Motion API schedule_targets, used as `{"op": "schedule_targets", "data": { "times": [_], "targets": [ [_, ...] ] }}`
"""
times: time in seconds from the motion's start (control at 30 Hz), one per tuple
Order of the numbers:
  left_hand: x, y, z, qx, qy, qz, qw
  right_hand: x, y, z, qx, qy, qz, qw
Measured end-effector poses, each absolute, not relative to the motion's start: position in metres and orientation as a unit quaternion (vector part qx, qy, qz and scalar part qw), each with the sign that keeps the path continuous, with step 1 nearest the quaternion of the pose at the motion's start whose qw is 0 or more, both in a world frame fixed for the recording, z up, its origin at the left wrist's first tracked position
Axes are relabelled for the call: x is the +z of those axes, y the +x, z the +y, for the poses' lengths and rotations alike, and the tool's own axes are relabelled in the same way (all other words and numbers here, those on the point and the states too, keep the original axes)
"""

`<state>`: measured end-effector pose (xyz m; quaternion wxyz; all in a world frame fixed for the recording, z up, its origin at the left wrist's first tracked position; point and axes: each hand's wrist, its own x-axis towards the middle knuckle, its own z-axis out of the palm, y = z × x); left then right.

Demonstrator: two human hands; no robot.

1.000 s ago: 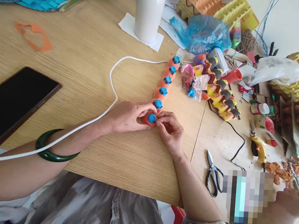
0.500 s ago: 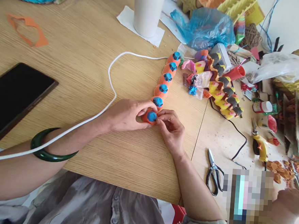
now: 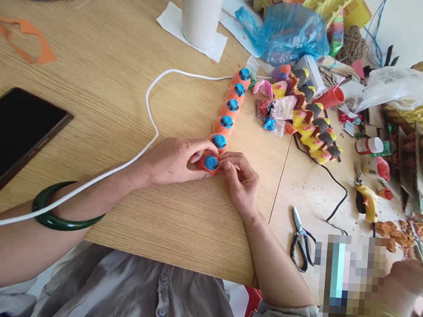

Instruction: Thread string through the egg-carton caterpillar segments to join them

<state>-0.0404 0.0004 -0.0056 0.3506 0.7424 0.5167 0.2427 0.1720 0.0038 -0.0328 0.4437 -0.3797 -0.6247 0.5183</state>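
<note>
Six rounded orange pieces (image 3: 223, 127) with blue caps (image 3: 226, 122), rowed on grained wooden table (image 3: 178, 214); nearest piece (image 3: 210, 163) clasped by left hand (image 3: 173, 159), partly hidden; right hand (image 3: 245, 182) pinched together at its edge, contents too small to make out.

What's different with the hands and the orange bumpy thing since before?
The bare right hand seems to have shifted its thumb slightly away from the round blue cap at the near end of the bumpy orange strip. The picture slid a bit up and left, probably because the head camera moved. The bare left hand still grips that end.
</note>
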Motion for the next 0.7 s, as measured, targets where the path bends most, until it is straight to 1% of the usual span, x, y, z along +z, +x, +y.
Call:
{"op": "schedule_targets", "data": {
  "times": [0.23,0.4,0.53,0.7],
  "targets": [
    [-0.007,-0.041,0.0,0.259,0.739,0.511,0.354,-0.036,0.172,0.003,0.54,-0.383,-0.597,0.453],
    [-0.006,-0.035,-0.004,0.27,0.72,0.542,0.339,-0.033,0.171,0.003,0.534,-0.398,-0.597,0.448],
    [-0.004,-0.029,-0.007,0.264,0.704,0.584,0.307,-0.031,0.17,0.002,0.545,-0.397,-0.591,0.443],
    [-0.002,-0.028,-0.008,0.258,0.718,0.574,0.297,-0.031,0.171,0.002,0.542,-0.4,-0.594,0.44]
  ]
}}
